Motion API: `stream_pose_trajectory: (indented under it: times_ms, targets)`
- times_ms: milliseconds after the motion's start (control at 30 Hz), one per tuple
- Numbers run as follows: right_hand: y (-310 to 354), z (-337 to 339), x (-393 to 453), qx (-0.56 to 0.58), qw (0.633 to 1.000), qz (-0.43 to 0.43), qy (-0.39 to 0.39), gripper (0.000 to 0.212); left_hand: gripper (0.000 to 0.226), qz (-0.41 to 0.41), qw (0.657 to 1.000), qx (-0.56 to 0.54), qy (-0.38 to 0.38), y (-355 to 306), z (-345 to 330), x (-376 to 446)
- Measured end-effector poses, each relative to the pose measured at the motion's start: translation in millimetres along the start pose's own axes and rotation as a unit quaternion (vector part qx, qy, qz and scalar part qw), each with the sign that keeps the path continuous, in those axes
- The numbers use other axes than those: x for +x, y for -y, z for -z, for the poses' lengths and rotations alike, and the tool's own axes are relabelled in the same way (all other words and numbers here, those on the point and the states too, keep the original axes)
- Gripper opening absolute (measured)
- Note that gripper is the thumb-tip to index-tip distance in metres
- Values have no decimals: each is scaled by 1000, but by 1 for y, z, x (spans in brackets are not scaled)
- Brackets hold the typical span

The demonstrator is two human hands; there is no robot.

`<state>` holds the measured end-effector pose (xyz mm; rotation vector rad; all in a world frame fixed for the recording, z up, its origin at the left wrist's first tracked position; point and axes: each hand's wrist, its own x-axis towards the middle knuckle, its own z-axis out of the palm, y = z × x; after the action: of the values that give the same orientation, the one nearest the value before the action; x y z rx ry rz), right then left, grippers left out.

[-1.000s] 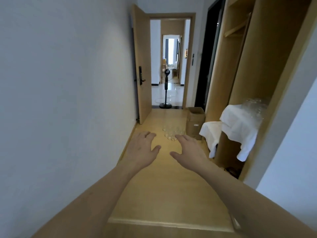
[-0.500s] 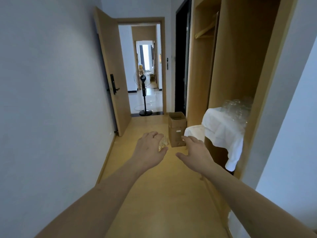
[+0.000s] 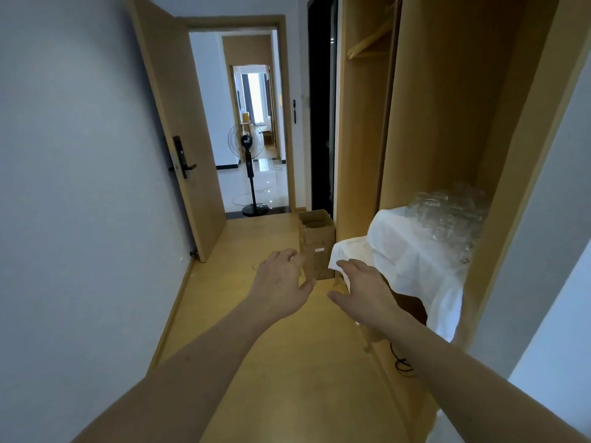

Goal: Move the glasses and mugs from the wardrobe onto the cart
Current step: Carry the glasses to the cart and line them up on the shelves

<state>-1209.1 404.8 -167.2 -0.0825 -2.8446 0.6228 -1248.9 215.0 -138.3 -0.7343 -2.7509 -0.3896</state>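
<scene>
Both hands empty, fingers loosely spread: left hand (image 3: 281, 284) and right hand (image 3: 364, 290) out over the floor, short of the wardrobe (image 3: 447, 107). Glasses (image 3: 447, 215) sit packed tight on a white cloth (image 3: 412, 254) in the wardrobe; no cart in view. Risk: clear glass, crowded, so grabbing one prob knocks neighbours, and snagging the overhanging cloth drags the lot off.

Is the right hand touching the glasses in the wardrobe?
Apart. The head view shows the right hand low before the white cloth, well short of the glasses.

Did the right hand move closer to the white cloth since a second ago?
Yes. The right hand has gone right, from the open floor to the hanging edge of the white cloth in the wardrobe.
</scene>
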Motion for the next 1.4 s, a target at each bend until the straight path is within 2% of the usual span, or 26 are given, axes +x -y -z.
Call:
stream_pose_trajectory:
  times_ms: [300, 600, 833, 1067, 1400]
  targets:
    - [-29, -11, 96, -53, 998, -42, -15, 69, 48, -58, 998, -24, 2, 34, -40, 107]
    - [-43, -21, 206, -80, 982, -154, -75, 70, 53, -138, 989, -51, 20, 70, -69, 250]
    - [-50, -26, 255, -98, 969, -214, -72, 71, 55, -196, 976, -89, 30, 92, -102, 330]
    - [-76, -18, 285, -119, 953, -268, -81, 72, 57, -245, 959, -136, 54, 79, -129, 384]
    - [-148, 8, 331, -119, 938, -303, -119, 73, 54, -321, 936, -129, 61, 23, -147, 468]
